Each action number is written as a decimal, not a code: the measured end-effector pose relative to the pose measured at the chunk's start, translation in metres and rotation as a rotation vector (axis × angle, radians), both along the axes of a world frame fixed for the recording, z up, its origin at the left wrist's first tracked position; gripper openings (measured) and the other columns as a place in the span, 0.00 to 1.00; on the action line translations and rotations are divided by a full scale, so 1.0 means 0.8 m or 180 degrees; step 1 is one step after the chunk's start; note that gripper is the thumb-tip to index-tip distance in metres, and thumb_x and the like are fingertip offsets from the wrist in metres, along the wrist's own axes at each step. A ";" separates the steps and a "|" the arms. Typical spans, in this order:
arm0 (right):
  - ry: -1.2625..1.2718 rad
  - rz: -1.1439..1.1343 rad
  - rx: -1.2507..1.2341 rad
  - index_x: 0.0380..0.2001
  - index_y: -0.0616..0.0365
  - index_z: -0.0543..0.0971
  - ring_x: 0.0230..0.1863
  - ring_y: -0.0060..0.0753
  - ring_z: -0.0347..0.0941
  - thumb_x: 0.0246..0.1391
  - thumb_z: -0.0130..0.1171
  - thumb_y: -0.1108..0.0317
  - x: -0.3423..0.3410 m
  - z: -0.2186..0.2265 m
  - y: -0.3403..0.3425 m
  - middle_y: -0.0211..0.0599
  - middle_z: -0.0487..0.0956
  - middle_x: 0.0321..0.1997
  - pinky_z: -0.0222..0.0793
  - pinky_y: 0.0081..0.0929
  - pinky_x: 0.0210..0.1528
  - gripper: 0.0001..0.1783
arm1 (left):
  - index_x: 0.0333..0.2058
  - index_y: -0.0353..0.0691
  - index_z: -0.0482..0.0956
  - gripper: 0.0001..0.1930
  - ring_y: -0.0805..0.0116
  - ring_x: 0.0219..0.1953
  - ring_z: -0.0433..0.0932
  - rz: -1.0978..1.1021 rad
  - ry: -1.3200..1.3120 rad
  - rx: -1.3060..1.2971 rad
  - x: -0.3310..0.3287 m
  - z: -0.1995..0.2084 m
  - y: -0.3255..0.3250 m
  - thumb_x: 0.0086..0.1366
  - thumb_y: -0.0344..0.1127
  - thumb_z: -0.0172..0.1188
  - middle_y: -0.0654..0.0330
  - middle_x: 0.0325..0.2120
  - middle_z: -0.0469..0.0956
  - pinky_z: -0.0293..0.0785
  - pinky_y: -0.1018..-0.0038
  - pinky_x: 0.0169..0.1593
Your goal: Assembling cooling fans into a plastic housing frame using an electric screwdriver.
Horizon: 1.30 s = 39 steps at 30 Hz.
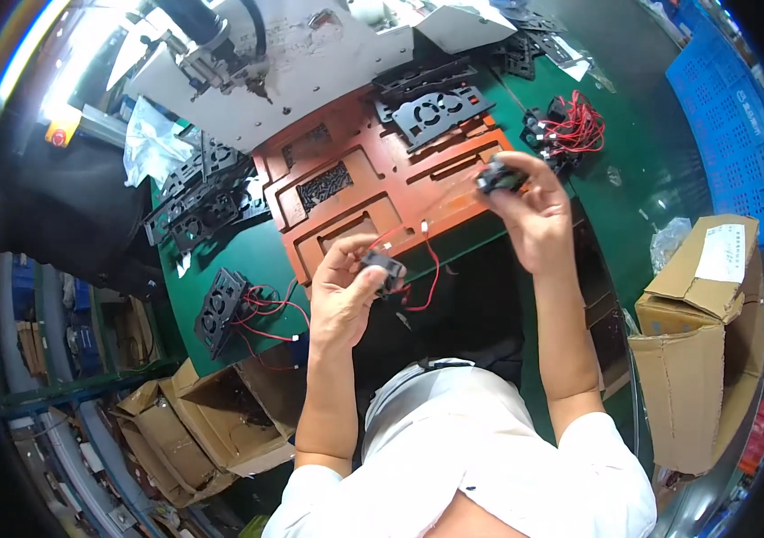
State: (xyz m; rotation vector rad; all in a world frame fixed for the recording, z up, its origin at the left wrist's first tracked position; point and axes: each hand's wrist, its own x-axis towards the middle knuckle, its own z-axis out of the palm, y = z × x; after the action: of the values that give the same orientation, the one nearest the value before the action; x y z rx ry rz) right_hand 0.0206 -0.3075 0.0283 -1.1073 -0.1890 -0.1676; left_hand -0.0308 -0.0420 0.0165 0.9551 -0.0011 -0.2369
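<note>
My left hand (344, 291) pinches a small square black cooling fan (386, 271) just in front of the orange fixture plate (297, 240). A red wire (437, 269) with a white plug hangs by that fan. Off to the right and higher up, my right hand (539, 215) has its fingers closed round another small black fan (500, 177), slightly blurred and partly covered by the fingers. On the plate's far right part lies a grey bracket (440, 117) with round cut-outs. Many small dark screws (324, 186) fill a pocket of the plate.
Beyond the plate stands a white machine (301, 76). Fans with bundled red wires (575, 125) lie at the right on the green table (615, 193). Black brackets (212, 202) are stacked at the left, and a bracket with wires (221, 309) lies nearer. Cardboard boxes (682, 377) flank me.
</note>
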 end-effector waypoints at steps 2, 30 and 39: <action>0.0313 -0.0182 0.0528 0.62 0.55 0.73 0.49 0.39 0.81 0.60 0.55 0.86 -0.004 0.017 0.002 0.44 0.79 0.53 0.83 0.36 0.54 0.28 | 0.61 0.35 0.70 0.31 0.63 0.46 0.83 0.0244 0.0016 0.0295 -0.009 0.009 -0.003 0.60 0.25 0.73 0.56 0.48 0.76 0.84 0.70 0.49; 0.1031 0.1301 -0.0728 0.68 0.63 0.65 0.51 0.25 0.78 0.57 0.62 0.84 -0.027 0.010 0.100 0.36 0.77 0.50 0.77 0.20 0.54 0.35 | 0.62 0.36 0.68 0.22 0.58 0.47 0.85 0.0708 0.0435 -0.0578 -0.022 -0.004 0.003 0.72 0.30 0.61 0.55 0.48 0.78 0.87 0.67 0.50; 0.0305 0.0760 -0.1220 0.67 0.65 0.68 0.51 0.26 0.78 0.58 0.62 0.86 -0.018 -0.006 0.115 0.33 0.77 0.52 0.78 0.23 0.56 0.33 | 0.62 0.34 0.71 0.33 0.68 0.56 0.77 0.0612 -0.0160 0.0947 -0.017 -0.002 0.026 0.60 0.26 0.73 0.60 0.55 0.71 0.78 0.70 0.59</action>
State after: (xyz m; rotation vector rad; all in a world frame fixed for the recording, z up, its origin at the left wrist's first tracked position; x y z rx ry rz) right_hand 0.0059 -0.2157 0.0236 -1.4591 -0.2731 0.1416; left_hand -0.0445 -0.0212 0.0145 1.2492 0.0814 -0.0348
